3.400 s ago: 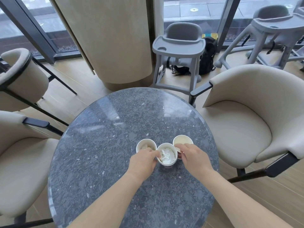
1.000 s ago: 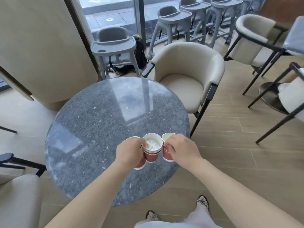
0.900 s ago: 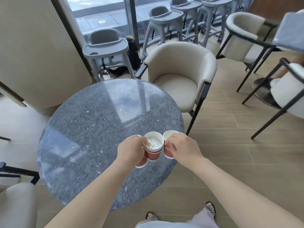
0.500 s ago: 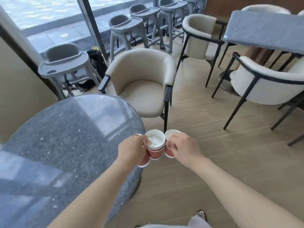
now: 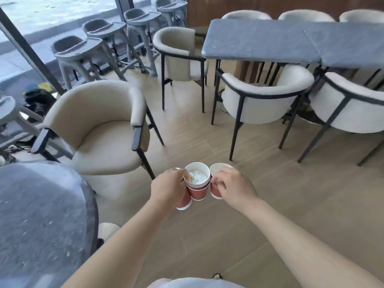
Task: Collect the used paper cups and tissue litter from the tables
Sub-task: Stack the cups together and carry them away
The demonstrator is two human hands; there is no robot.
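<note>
I count three red paper cups, all held above the wood-plank floor (image 5: 207, 235). My left hand (image 5: 168, 190) grips the left cup (image 5: 185, 203) and the middle cup (image 5: 198, 193) (crumpled white tissue (image 5: 197, 176) inside). My right hand (image 5: 234, 190) pinches the right cup (image 5: 214, 191). A speckled grey round counter (image 5: 41, 215) sits at left, beside a cream tub chair (image 5: 99, 129).

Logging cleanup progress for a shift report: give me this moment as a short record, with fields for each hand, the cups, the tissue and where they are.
left hand: grips left cup, thumb at middle cup rim
right hand: pinches right cup
tissue: crumpled inside middle cup
cups: three, red, upright, side by side
position: held over wooden floor, right of round table
</note>
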